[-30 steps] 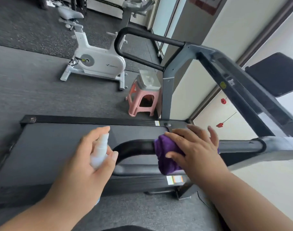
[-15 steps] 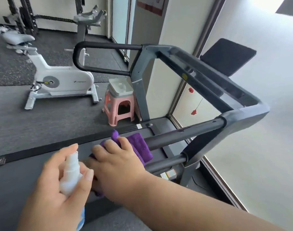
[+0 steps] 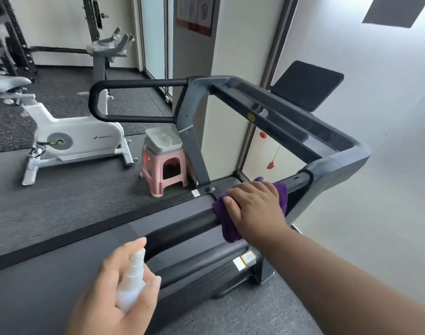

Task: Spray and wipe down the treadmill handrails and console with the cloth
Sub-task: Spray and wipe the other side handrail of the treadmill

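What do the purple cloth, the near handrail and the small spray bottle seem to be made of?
The purple cloth looks like microfibre or terry: fuzzy, matte, draping softly under the right hand. The near handrail seems to have a black foam or rubber sleeve, matte with a faint sheen. The spray bottle, held by the left hand, appears to be translucent white plastic, smooth and cloudy.

One treadmill (image 3: 267, 112). Two black handrails on it: near handrail (image 3: 182, 226), far handrail (image 3: 134, 84). One console screen (image 3: 305, 85) above the treadmill frame. One purple cloth (image 3: 226, 221) on the near handrail. One spray bottle (image 3: 131, 281). Two hands: left hand (image 3: 110, 293), right hand (image 3: 255, 209). One pink stool (image 3: 165, 170) beside the treadmill. One white exercise bike (image 3: 78, 139) beyond the stool. Two red tags (image 3: 262, 134) hang under the console.
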